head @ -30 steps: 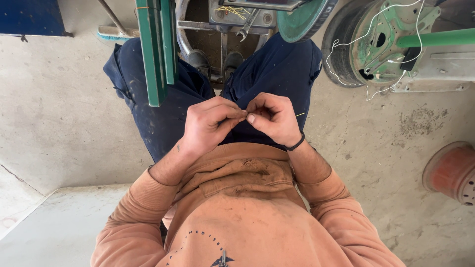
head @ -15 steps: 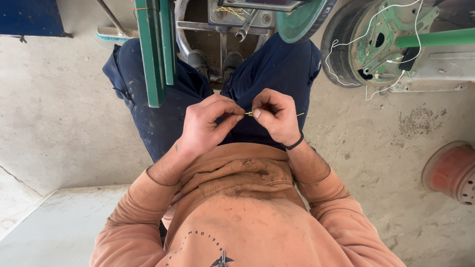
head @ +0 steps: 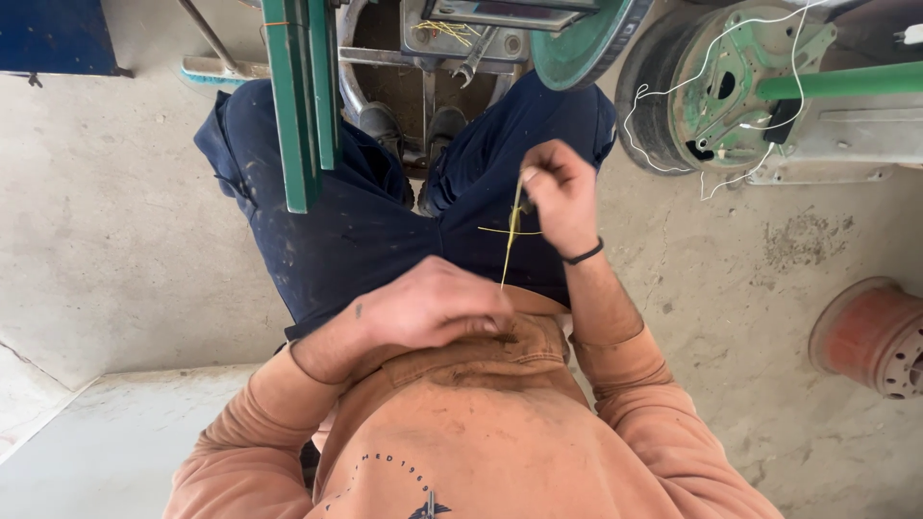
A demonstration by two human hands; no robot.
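Looking down from my head camera over my lap: my right hand pinches the upper end of a thin yellow straw strand, which hangs taut over my dark blue trousers. My left hand is curled shut at my waist, nipping the strand's lower end. The strand looks feather-light, springy and easily snapped; I judge it best gripped near its ends with fingertips. A green metal frame stands ahead

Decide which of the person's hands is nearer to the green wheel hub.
Right. The right hand, pinching a thin yellow strand, is just beside the green wheel hub; the left hand rests lower, at the waist.
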